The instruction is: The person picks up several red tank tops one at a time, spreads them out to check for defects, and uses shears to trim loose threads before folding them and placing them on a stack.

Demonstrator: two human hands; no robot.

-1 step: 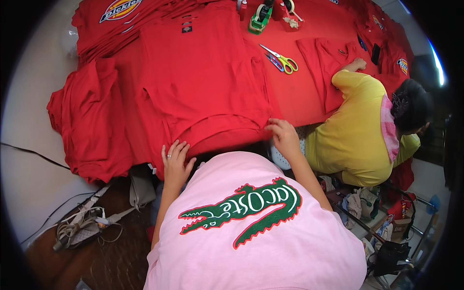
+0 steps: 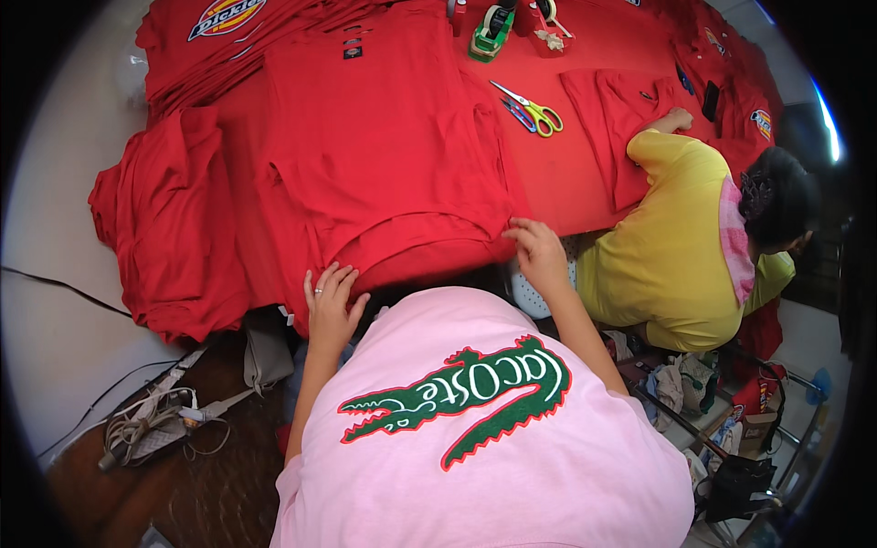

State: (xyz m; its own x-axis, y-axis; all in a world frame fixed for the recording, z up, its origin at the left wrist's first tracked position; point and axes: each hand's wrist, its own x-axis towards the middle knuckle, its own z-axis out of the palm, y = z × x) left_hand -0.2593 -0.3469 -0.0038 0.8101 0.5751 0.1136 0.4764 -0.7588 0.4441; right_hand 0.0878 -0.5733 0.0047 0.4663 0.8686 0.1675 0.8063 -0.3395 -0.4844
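A red T-shirt lies spread over the table in front of me, its small dark neck label at the far end and its curved open edge toward me. My left hand rests at the left end of that edge, fingers spread against the cloth, a ring on one finger. At the right end, my right hand touches the corner of the cloth with its fingers loosely bent and apart. Scissors with yellow-green handles and a small blue-handled snipping tool lie right of the shirt.
A crumpled red garment hangs over the table edge at left; more red shirts are stacked behind. A green tape dispenser stands at the back. To the right, a person in yellow handles red cloth. Cables lie at lower left.
My right hand's fingers have shifted very slightly upward at the shirt's corner. Everything else looks the same.
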